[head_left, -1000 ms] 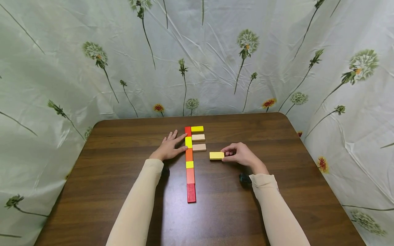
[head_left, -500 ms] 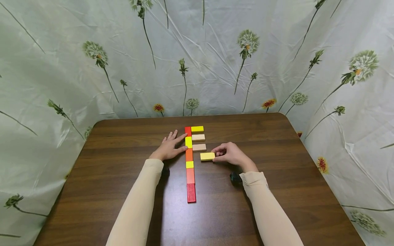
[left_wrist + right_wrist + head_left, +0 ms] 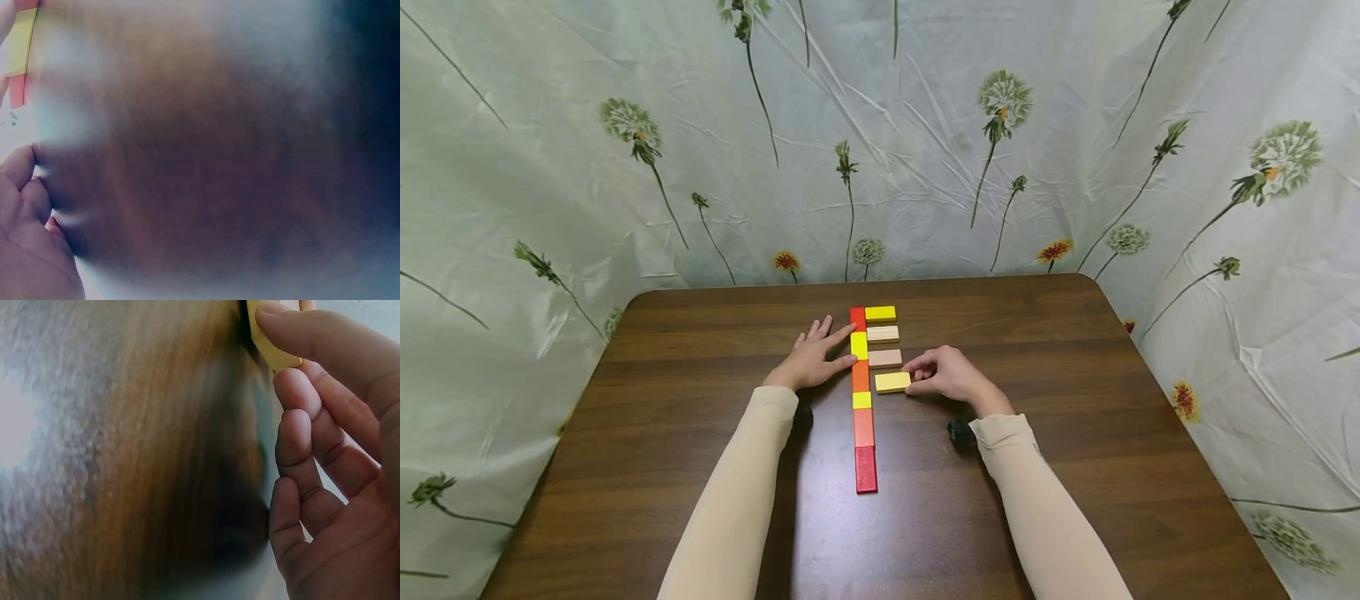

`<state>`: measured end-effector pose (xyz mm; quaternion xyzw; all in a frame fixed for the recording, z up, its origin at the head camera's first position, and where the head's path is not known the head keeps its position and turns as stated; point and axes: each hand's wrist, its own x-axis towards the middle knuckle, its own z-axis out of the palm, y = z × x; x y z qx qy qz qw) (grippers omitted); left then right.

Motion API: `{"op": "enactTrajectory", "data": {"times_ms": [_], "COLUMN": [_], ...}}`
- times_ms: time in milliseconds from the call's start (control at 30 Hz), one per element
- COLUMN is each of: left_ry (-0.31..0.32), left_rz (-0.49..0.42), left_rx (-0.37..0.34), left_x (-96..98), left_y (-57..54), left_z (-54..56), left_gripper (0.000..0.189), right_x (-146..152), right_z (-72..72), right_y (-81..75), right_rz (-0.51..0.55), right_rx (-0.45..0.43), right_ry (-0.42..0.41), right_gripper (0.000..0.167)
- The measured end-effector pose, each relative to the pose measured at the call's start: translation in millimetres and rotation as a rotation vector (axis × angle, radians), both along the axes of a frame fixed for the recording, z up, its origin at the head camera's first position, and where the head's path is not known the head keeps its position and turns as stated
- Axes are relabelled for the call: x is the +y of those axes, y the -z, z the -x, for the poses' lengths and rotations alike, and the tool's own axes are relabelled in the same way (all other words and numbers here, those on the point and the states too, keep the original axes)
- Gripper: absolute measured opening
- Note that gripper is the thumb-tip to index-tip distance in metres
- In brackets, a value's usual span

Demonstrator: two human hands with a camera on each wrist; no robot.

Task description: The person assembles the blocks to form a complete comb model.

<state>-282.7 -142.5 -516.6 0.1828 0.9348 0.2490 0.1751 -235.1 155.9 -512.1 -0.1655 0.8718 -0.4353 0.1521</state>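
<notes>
A column of red, orange and yellow wooden blocks (image 3: 863,427) runs end to end down the table. Beside its left edge lies my left hand (image 3: 808,363), fingers spread, with index finger and thumb touching the column near an upper yellow block (image 3: 859,347). My right hand (image 3: 953,375) pinches the right end of a pale yellow block (image 3: 892,383) between thumb and fingers. That block lies crosswise, a narrow gap from the column, just below a pinkish block (image 3: 885,358). In the right wrist view, thumb and index finger grip the yellow block (image 3: 275,347).
Above the pinkish block, a striped wooden block (image 3: 883,334) and a bright yellow block (image 3: 881,314) extend rightward from the column. A floral cloth (image 3: 917,167) hangs behind the brown wooden table (image 3: 715,500). A dark wrist camera (image 3: 961,433) sits under the right wrist.
My right hand has moved left with the pale yellow block, bringing it closer to the column. The left hand has stayed in place.
</notes>
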Motion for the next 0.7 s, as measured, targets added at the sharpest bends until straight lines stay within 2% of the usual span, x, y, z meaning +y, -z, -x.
{"op": "enactTrajectory", "data": {"times_ms": [400, 700], "left_ry": [0.008, -0.005], "left_rz": [0.002, 0.004], "left_rx": [0.002, -0.002], "left_x": [2.0, 0.2], "left_y": [1.8, 0.3], "left_z": [-0.8, -1.4], "left_gripper": [0.075, 0.075], "right_x": [-2.8, -5.8], "right_z": [1.6, 3.4], "right_y": [5.3, 7.0], "right_rz": [-0.004, -0.013], "right_rx": [-0.01, -0.024], "right_ry": [0.018, -0.02], "right_gripper": [0.028, 0.03]}}
